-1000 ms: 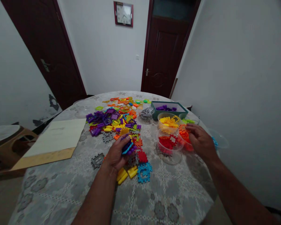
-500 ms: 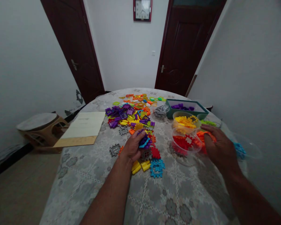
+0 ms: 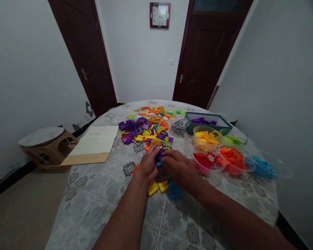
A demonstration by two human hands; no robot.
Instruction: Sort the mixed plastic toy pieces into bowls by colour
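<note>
My left hand (image 3: 148, 162) is closed round a small bunch of toothed plastic building pieces (image 3: 160, 155), mostly purple with some blue. Reaching in from the right, my right hand (image 3: 181, 168) has its bent fingers on the same bunch; its fingertips partly cover it. Under and near my hands lie two yellow pieces (image 3: 158, 187), a blue square piece (image 3: 175, 191) and a grey square piece (image 3: 129, 168). A mixed heap of purple, yellow and green pieces (image 3: 143, 129) spreads just beyond my left hand.
Clear round tubs hold yellow pieces (image 3: 206, 137), red pieces (image 3: 206, 159), orange pieces (image 3: 232, 158) and blue pieces (image 3: 262, 166). Behind them stands a dark green box (image 3: 224, 126) with purple pieces. A paper-topped board (image 3: 92, 142) overhangs the table's left edge, near a stool (image 3: 49, 146).
My right hand has moved left from over the orange tub to the purple pieces in my left hand. My left hand has stayed almost in place.
</note>
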